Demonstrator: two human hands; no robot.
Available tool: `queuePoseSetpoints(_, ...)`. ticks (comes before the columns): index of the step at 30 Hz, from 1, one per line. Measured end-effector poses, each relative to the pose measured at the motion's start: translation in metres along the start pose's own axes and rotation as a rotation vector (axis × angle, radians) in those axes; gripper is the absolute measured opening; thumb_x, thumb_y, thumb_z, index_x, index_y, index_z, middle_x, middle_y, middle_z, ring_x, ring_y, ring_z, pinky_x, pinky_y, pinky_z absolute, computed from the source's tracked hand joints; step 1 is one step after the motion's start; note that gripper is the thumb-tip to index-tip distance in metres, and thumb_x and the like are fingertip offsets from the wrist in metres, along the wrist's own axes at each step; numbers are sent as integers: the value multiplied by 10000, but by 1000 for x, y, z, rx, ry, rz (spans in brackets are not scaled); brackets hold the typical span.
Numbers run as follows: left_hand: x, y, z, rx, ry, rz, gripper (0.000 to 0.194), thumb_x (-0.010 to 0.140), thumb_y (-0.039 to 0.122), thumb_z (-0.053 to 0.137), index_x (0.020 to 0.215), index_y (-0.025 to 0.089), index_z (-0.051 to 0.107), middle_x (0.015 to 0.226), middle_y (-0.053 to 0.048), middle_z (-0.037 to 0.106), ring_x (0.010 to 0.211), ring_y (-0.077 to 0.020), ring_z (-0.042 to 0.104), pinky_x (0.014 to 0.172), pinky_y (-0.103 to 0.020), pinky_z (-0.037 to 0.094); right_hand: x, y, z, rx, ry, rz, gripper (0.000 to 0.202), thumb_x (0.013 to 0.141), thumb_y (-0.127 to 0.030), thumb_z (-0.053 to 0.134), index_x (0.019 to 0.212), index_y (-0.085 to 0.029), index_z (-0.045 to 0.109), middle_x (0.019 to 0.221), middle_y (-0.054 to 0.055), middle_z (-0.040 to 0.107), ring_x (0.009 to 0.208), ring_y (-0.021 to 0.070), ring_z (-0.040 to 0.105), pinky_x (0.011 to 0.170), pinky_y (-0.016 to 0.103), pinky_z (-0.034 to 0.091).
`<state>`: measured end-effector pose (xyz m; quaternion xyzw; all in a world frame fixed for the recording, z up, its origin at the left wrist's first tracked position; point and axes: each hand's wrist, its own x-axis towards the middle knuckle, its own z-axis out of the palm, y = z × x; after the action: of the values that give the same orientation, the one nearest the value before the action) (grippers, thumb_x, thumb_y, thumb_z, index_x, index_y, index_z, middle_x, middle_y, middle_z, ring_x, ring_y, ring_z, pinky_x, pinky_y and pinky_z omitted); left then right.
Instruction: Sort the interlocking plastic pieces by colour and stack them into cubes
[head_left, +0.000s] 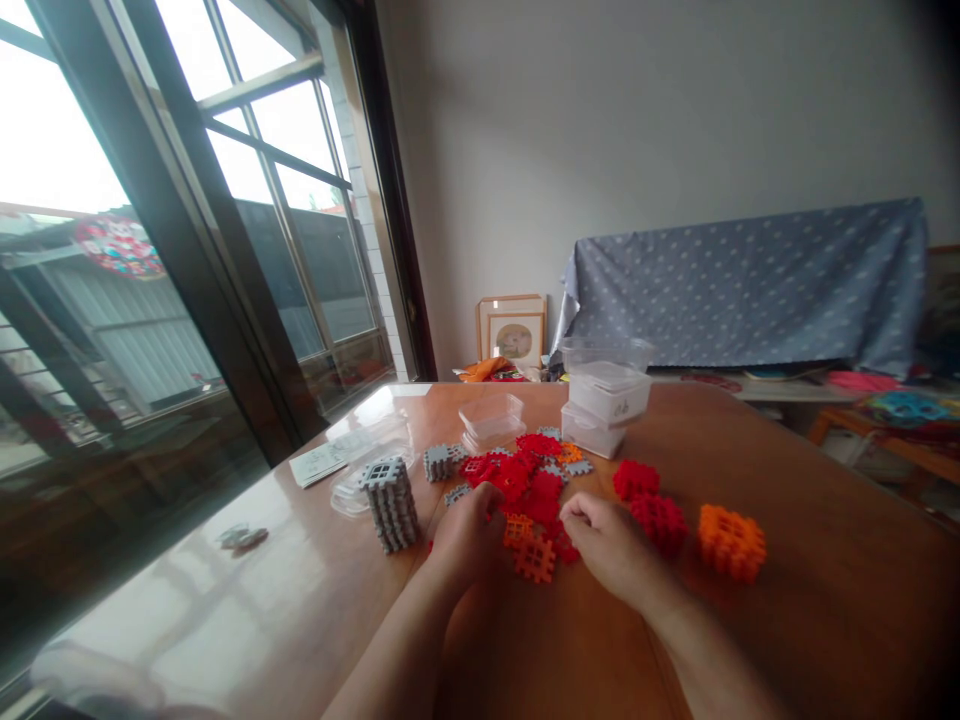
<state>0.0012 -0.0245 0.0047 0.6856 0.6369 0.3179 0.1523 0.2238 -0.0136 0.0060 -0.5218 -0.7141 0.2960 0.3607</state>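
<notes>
A loose pile of red interlocking plastic tiles (514, 478) lies mid-table, with orange tiles (535, 560) and a few grey ones mixed in. My left hand (471, 528) is at the pile's near left side, its fingers curled closed. Across the pile, my right hand (604, 535) has its fingers drawn together at the right edge. Whatever either hand may hold is hidden. Left of my left hand stands a tall stack of grey tiles (391, 505). Stacks of red tiles (658, 524) and orange tiles (732, 543) sit right of my right hand.
Clear plastic boxes (606, 395) are piled behind the tiles, beside a shallow clear tray (491, 420). A printed sheet (322, 460) and clear lids lie at the left. A small bagged item (242, 538) is near the table's left edge. Windows line the left side.
</notes>
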Motion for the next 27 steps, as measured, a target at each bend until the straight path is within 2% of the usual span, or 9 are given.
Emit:
queuePoseSetpoints(5,-8,6,-7,73,-125,198,367,698,75,522,997,224,677,997,-30,698,974,-206,578,841,-278,437,-8,0,1,-131,-185,3,167,809,-205,515,680,-214,622,654,-12,662,634,158,572,572,243,310)
queuePoseSetpoints(7,-11,8,-7,91,-163,227,445,680,71,530,1061,243,683,1064,-34,694,1057,-226,561,909,-298,435,-9,1,3,-158,-223,25,167,809,-194,506,715,-215,643,682,-1,682,650,164,590,584,248,330)
queuePoseSetpoints(10,-13,9,-7,127,-206,217,458,678,84,544,1072,267,689,1073,-35,691,1095,-247,545,953,-325,425,-7,6,9,-182,-193,-1,189,805,-173,503,834,-213,686,815,31,716,775,186,638,677,264,405)
queuePoseSetpoints(13,-13,11,-7,172,-218,192,419,696,111,564,1064,271,682,1073,-43,692,1127,-266,528,978,-346,411,-1,11,14,-185,-126,-62,298,801,-161,519,1031,-200,705,1006,76,717,944,213,652,820,294,450)
queuePoseSetpoints(15,-13,11,-7,193,-209,187,380,708,128,573,1047,266,676,1064,-46,690,1121,-267,527,969,-346,409,0,12,17,-188,-94,-76,335,816,-172,523,1100,-198,698,1020,81,712,968,221,652,856,307,459)
queuePoseSetpoints(19,-12,10,-6,195,-190,206,307,736,163,587,1015,263,670,1035,-40,689,1084,-259,533,932,-331,412,-6,2,19,-200,-91,-106,309,845,-252,569,1131,-234,686,1035,68,695,970,227,650,847,310,472)
queuePoseSetpoints(23,-11,10,-5,197,-191,192,287,730,171,612,997,253,676,1045,-43,687,1088,-265,534,941,-334,406,-16,-14,19,-254,-156,-140,351,796,-321,673,1143,-271,678,1103,63,662,1036,245,633,890,321,464)
queuePoseSetpoints(27,-9,11,-5,186,-174,215,262,741,143,583,958,256,676,1003,-35,691,1061,-255,546,910,-318,408,-19,-21,20,-336,-195,-131,356,744,-308,716,1095,-262,686,1096,64,651,1067,263,620,912,334,452)
